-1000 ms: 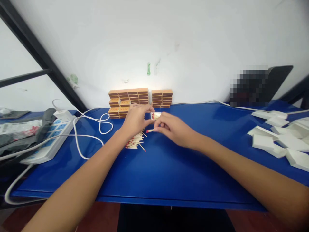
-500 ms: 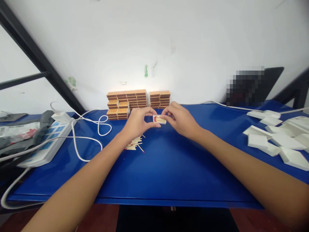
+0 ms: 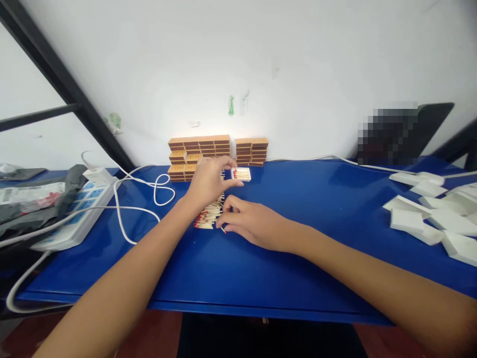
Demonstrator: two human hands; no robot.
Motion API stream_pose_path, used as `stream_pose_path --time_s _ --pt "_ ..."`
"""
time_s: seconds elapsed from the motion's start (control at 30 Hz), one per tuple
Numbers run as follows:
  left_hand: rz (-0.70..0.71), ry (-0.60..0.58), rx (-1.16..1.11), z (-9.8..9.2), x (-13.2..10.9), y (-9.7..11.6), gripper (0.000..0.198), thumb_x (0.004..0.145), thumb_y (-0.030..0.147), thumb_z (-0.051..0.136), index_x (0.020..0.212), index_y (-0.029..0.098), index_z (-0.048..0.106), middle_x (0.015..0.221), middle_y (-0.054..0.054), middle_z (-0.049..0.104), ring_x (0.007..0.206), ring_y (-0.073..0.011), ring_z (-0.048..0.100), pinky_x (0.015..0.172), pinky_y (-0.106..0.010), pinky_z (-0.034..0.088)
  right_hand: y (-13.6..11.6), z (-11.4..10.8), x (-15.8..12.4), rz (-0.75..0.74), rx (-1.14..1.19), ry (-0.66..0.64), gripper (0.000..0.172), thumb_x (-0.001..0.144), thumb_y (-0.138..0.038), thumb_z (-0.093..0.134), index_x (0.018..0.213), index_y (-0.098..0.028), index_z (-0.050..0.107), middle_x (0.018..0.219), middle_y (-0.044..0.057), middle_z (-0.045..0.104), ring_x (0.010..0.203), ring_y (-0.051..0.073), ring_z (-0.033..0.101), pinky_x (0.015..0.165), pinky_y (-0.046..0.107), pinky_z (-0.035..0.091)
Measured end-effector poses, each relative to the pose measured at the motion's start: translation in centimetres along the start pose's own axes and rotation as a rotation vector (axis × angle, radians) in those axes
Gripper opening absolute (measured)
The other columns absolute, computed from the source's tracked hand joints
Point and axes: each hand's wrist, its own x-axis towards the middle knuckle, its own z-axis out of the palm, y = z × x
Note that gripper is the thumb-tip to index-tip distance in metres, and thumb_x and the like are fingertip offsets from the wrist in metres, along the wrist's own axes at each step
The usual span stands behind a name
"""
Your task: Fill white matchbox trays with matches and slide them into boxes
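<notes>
My left hand [image 3: 213,181] grips a small white matchbox tray [image 3: 248,179] by its left end, thumb at the front and fingers at the back. Several red-headed matches [image 3: 241,173] lie inside the tray, heads to the left. Below it, my right hand [image 3: 257,223] is at the right side of a loose pile of matches [image 3: 209,215] on the table. Its fingertips are drawn together around a match [image 3: 223,229] at the pile's edge. My left hand and wrist hide part of the pile.
Stacked matchboxes [image 3: 199,144] stand against the wall behind my left hand, with a smaller stack [image 3: 252,149] to their right. White trays [image 3: 406,219] lie heaped at the right of the blue table [image 3: 298,278]. A power strip [image 3: 80,214] and white cables [image 3: 117,204] occupy the left.
My right hand has left the tray and moved down and left to the loose matches. My left hand still holds the tray, and more of its inside shows.
</notes>
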Motion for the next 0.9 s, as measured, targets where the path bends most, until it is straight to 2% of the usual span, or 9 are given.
stream_pose_path --time_s 0.17,0.4,0.53,0.67,0.9 --pt "0.014 -0.003 0.012 -0.1 0.1 0.1 0.037 0.075 0.031 0.098 0.099 0.022 0.072 0.106 -0.003 0.082 0.105 -0.0269 0.078 0.1 -0.046 0.055 -0.8 0.1 0.9 0.068 0.021 -0.03 0.012 0.107 -0.022 0.06 0.104 -0.018 0.071 0.111 0.007 0.06 0.093 0.018 0.061 0.084 0.034 0.052" --pt "0.016 0.024 0.03 -0.2 0.1 -0.1 0.042 0.072 0.037 0.1 0.101 0.023 0.072 0.108 -0.003 0.082 0.108 -0.0278 0.075 0.104 -0.049 0.053 -3.2 2.6 2.1 0.078 0.075 0.058 0.013 0.108 -0.023 0.06 0.104 -0.018 0.071 0.107 0.006 0.069 0.101 0.02 0.065 0.089 0.035 0.05" --pt "0.025 0.019 0.062 -0.2 0.1 -0.1 0.038 0.076 0.036 0.098 0.101 0.023 0.073 0.107 -0.003 0.082 0.106 -0.0273 0.076 0.104 -0.049 0.051 -3.0 3.1 2.2 0.085 0.074 0.131 0.017 0.109 -0.021 0.055 0.108 -0.018 0.072 0.109 0.007 0.069 0.1 0.02 0.065 0.087 0.035 0.05" --pt "0.026 0.015 0.074 -0.2 0.1 -0.1 0.037 0.077 0.037 0.097 0.101 0.023 0.072 0.108 -0.004 0.082 0.106 -0.0281 0.076 0.103 -0.05 0.05 -2.7 2.9 2.1 0.113 0.067 0.137 0.02 0.107 -0.016 0.053 0.1 -0.017 0.072 0.105 0.007 0.068 0.092 0.018 0.064 0.081 0.033 0.05" --pt "0.038 0.009 0.077 -0.3 0.2 -0.2 0.036 0.078 0.036 0.096 0.102 0.023 0.073 0.108 -0.004 0.082 0.106 -0.0275 0.076 0.102 -0.048 0.051 -2.9 2.8 2.0 0.108 0.093 0.15 0.021 0.107 -0.017 0.055 0.104 -0.017 0.076 0.102 0.007 0.067 0.092 0.019 0.064 0.082 0.034 0.05"
